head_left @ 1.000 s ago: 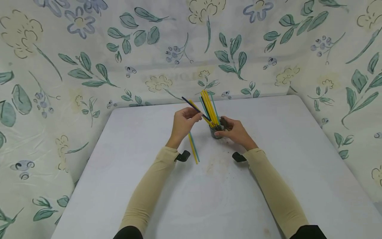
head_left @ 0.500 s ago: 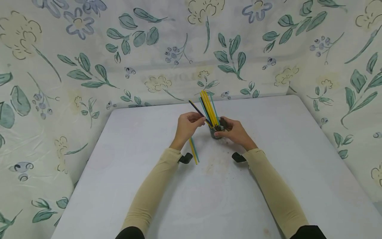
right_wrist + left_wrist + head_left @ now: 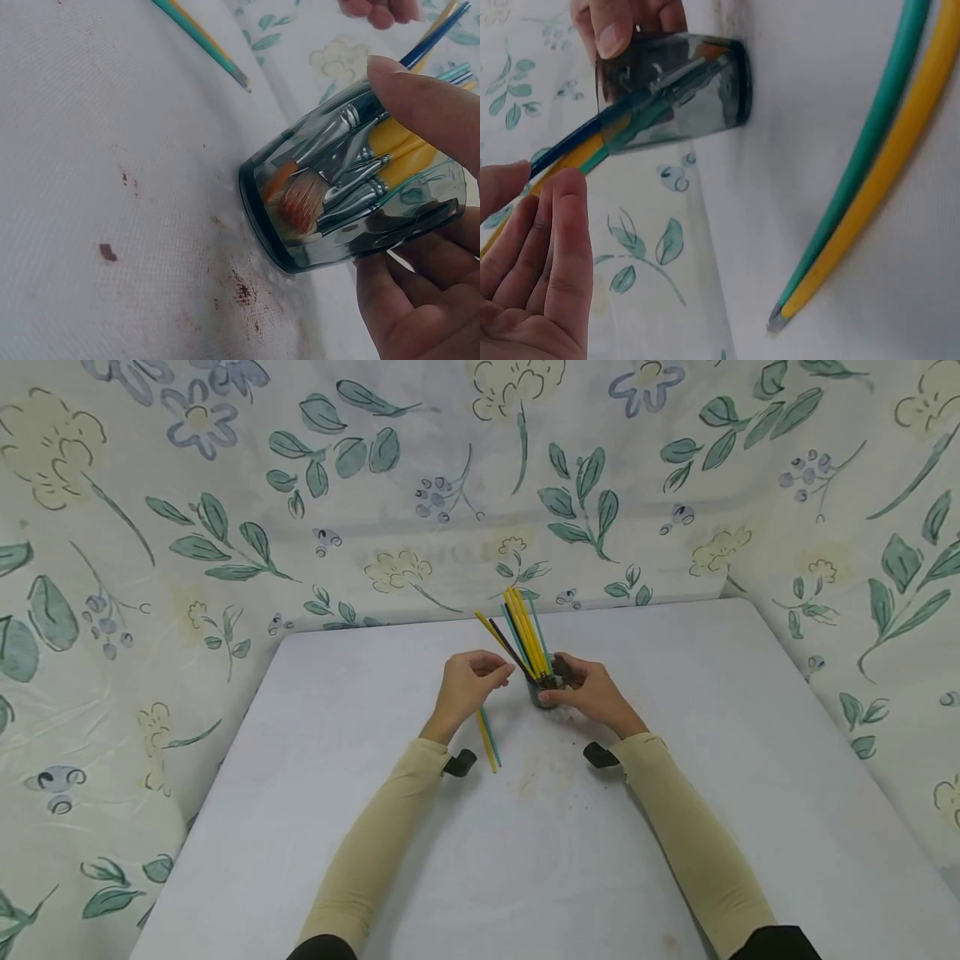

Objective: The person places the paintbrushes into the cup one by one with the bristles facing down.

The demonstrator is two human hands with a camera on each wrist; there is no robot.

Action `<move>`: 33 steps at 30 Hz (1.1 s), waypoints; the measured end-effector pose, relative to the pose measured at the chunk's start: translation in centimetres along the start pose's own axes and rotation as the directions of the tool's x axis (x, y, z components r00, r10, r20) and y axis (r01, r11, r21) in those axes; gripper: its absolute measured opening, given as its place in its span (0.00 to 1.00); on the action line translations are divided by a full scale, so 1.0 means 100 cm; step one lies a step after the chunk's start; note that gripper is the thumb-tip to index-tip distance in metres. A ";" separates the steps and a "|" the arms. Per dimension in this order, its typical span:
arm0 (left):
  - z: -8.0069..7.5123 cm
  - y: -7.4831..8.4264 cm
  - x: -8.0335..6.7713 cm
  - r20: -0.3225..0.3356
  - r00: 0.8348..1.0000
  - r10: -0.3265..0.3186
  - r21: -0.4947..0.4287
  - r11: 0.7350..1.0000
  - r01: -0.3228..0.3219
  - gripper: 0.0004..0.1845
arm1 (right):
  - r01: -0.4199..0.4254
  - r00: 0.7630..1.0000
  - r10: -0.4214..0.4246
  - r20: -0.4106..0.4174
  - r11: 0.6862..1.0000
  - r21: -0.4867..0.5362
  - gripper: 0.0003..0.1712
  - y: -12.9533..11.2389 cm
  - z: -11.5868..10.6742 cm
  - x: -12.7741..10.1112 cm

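Note:
A clear glass (image 3: 259,191) holds several paintbrushes, bristle ends down, with yellow (image 3: 533,635), teal and dark blue handles leaning out of the top. My right hand (image 3: 596,693) grips the glass, thumb on one side and fingers on the other. Just left of the handles is my left hand (image 3: 468,687), its fingers loosely bent and holding nothing. In the right wrist view, its fingertips (image 3: 382,10) show apart from the dark blue brush (image 3: 435,36). Below the left hand, a teal brush (image 3: 889,97) and a yellow brush (image 3: 922,97) lie side by side on the table.
The white table (image 3: 300,827) has brownish stains (image 3: 109,252) near the glass. A floral sheet (image 3: 420,452) hangs behind the table and along its sides. Dark wrist cameras (image 3: 460,763) sit at both sleeve cuffs.
My left hand lowered a dark blue brush and a yellow one into the glass, let them go and drew back slightly. The right hand has stayed on the glass.

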State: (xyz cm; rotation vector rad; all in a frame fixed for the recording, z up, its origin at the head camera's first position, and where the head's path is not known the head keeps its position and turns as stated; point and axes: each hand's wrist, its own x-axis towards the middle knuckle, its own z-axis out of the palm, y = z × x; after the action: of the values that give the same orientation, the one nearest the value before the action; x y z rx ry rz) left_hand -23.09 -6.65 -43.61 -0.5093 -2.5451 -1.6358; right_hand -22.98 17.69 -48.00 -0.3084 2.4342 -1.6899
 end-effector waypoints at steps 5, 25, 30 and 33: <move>-0.013 -0.004 -0.002 -0.004 1.000 0.031 0.060 0.998 -0.031 0.10 | -0.002 1.000 0.002 -0.003 1.000 0.000 0.53 -0.001 0.000 0.000; -0.036 -0.040 -0.023 0.349 0.931 -0.105 0.527 0.844 -0.102 0.08 | -0.018 1.000 0.018 0.004 1.000 0.004 0.57 0.001 0.000 -0.001; -0.037 -0.042 -0.026 0.381 0.918 -0.113 0.574 0.807 -0.138 0.11 | -0.016 1.000 0.016 0.008 1.000 0.005 0.57 0.002 -0.001 0.000; -0.035 -0.043 -0.028 0.394 0.912 -0.116 0.600 0.784 -0.159 0.12 | -0.013 1.000 0.013 0.012 1.000 0.003 0.57 0.002 0.000 0.000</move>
State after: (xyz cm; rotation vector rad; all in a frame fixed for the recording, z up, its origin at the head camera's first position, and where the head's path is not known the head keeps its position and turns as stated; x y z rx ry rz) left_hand -22.20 -12.09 -46.49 -0.8674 -3.1255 -0.6074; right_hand -23.03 17.80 -48.20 -0.3005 2.4198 -1.6813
